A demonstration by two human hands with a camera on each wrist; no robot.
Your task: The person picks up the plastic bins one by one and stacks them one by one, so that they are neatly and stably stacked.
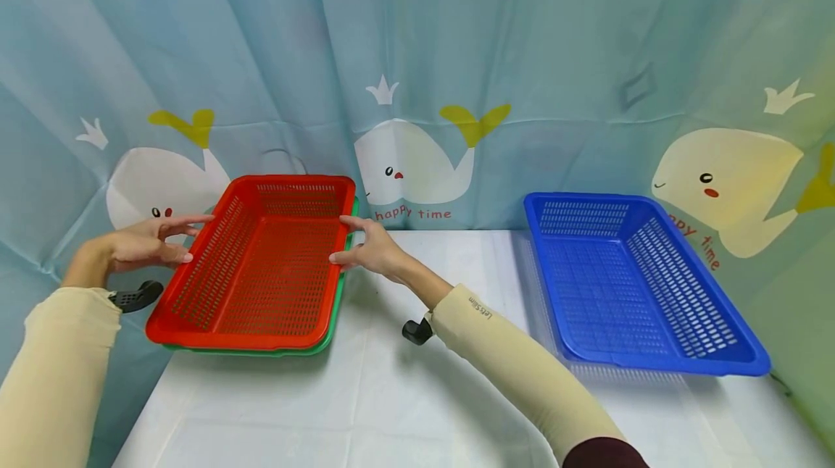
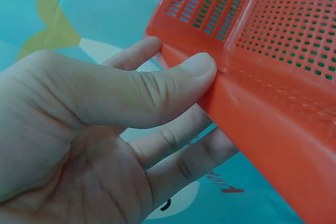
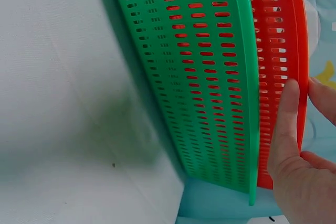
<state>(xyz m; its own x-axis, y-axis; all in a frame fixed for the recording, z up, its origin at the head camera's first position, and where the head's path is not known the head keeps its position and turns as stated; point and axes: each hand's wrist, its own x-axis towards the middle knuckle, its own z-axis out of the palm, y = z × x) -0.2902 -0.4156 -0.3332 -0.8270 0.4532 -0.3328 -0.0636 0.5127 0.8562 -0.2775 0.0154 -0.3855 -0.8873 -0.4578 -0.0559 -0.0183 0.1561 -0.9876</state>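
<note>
Red rectangular perforated plastic basket (image 1: 280, 272) nested inside green perforated plastic basket (image 3: 254, 98); left hand (image 1: 145, 245) grips red's left rim, right hand (image 1: 377, 251) pinches right rim. Best move both sides evenly, level, avoiding jamming against green.

A cloth-screened nook is being used; whether a home or a workplace is being hidden behind the cloth cannot be told. At twelve o'clock the view is being closed by a blue curtain (image 1: 417, 33) printed with cartoon whales (image 1: 417, 164); at six o'clock a white surface (image 1: 391, 395) is being enclosed.
</note>
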